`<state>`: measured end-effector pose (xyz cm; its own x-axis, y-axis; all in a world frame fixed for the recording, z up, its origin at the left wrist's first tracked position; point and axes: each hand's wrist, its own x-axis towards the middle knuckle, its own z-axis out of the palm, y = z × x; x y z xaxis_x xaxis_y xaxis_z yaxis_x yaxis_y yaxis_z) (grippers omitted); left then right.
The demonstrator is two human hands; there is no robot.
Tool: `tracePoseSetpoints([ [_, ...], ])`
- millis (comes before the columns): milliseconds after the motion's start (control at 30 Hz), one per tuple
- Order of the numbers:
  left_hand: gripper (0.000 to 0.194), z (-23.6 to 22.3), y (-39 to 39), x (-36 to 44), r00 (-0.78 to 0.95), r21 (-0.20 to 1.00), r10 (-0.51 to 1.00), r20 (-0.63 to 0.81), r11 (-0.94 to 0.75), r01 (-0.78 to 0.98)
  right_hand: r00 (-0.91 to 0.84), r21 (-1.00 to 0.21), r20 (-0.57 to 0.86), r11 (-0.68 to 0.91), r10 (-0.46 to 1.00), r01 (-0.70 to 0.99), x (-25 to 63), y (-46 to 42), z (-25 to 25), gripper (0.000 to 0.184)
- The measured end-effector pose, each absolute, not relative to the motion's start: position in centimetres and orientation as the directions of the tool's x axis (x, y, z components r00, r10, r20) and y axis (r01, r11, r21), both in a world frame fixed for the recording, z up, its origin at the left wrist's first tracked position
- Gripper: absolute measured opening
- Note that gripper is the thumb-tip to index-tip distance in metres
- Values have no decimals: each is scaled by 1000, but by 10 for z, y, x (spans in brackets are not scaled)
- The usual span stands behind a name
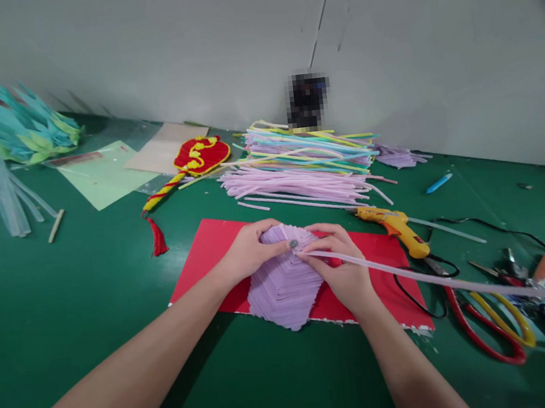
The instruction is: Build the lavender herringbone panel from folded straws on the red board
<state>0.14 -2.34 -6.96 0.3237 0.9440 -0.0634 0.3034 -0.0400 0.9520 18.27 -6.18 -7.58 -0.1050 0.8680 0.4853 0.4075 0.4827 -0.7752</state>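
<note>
A lilac piece built of folded pipe cleaners (pixel 286 290) lies over a red board (pixel 381 264) in front of me. My left hand (pixel 252 248) grips its upper left edge, the thumb pressed on its face near the top. On the other side my right hand (pixel 342 265) pinches the end of a long lilac pipe cleaner (pixel 421 274) against the upper right of the piece. The free length of that pipe cleaner stretches out to the right, past the board. My right fingertips partly cover where it meets the piece.
Bundled pipe cleaners (pixel 300 185) lie behind the board. A yellow glue gun (pixel 396 223) with a black cord, scissors (pixel 490 330) and a blue pen (pixel 439 183) are on the right. Leftward are a red-and-yellow fan (pixel 202 156), clear glue sticks (pixel 6 199) and teal leafy pieces (pixel 25 123).
</note>
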Motion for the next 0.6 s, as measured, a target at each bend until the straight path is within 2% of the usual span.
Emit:
tracePoseSetpoints([
  [433, 23, -70, -23, 1, 326, 954, 943, -62, -40, 297, -72, -770, 490, 470, 869, 431, 183, -62, -74, 7],
  [600, 22, -69, -23, 0, 305, 963, 950, -63, -22, 268, -51, -833, 436, 425, 898, 355, 185, -63, -72, 21],
])
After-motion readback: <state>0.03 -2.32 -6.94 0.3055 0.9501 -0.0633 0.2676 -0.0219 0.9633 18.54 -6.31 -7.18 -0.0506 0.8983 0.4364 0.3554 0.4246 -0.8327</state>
